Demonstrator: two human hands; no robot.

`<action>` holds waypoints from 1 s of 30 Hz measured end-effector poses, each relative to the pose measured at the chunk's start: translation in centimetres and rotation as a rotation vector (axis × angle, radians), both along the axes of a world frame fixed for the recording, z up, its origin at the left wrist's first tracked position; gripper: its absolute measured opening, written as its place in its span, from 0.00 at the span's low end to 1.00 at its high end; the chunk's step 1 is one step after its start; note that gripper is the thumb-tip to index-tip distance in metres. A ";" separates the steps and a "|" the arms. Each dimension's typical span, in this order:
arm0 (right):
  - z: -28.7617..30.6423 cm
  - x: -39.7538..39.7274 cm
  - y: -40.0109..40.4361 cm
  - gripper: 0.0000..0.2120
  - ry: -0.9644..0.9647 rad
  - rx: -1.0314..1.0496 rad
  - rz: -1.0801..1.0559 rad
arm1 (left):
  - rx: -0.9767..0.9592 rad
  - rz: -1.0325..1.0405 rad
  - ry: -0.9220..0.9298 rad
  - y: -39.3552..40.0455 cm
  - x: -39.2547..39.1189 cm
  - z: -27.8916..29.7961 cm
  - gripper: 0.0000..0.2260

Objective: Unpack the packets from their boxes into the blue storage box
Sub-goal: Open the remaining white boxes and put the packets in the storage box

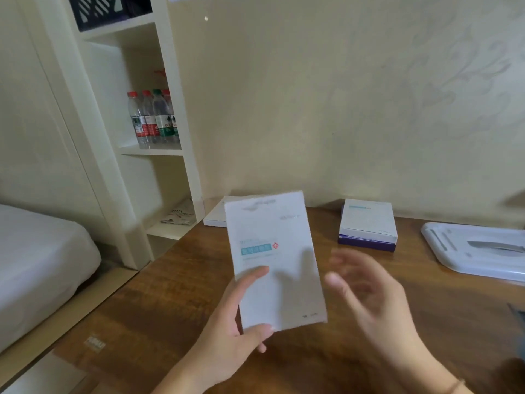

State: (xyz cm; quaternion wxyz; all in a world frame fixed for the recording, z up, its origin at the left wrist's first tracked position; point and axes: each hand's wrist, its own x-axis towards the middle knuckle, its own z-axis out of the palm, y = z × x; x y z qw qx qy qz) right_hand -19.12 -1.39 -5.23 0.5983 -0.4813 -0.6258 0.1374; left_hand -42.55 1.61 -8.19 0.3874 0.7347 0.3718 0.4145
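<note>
My left hand [235, 334] grips a flat white box [275, 257] with a teal label, holding it upright above the wooden table [170, 308] by its lower left corner. My right hand [372, 294] hovers just to the right of the box, fingers spread and blurred, touching nothing. Another white box [368, 220] lies on a dark purple box [366, 244] at the back of the table. A third white box [216, 216] lies flat behind the held one. A dark blue edge [518, 314] shows at the far right; what it belongs to is unclear.
A white lid [477, 248] rests at the table's right back. A white shelf unit [159, 132] stands to the left with several water bottles [153, 118]. A bed [37, 263] lies at far left. The wall runs right behind the table.
</note>
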 end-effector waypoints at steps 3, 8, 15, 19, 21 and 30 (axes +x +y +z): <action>3.0 0.0 1.1 0.22 0.169 -0.056 -0.020 | 0.156 -0.020 0.142 -0.5 -0.3 -1.2 0.45; 5.0 -1.0 0.8 0.19 0.251 0.037 0.044 | 0.245 -0.002 0.234 -0.7 -0.4 -2.5 0.49; 5.5 -0.8 -0.7 0.09 0.098 0.215 0.063 | 0.646 -0.037 0.345 -0.4 -0.8 -1.0 0.49; 5.5 0.1 -1.5 0.07 -0.061 0.197 0.081 | 0.787 -0.012 0.454 -0.1 -1.7 -0.4 0.56; 5.5 0.4 -1.9 0.08 -0.084 0.173 0.148 | 0.869 0.005 0.524 0.3 -2.3 -0.2 0.62; 5.5 0.5 -3.0 0.05 -0.161 0.309 0.293 | 1.048 0.072 0.552 1.3 -3.7 1.4 0.62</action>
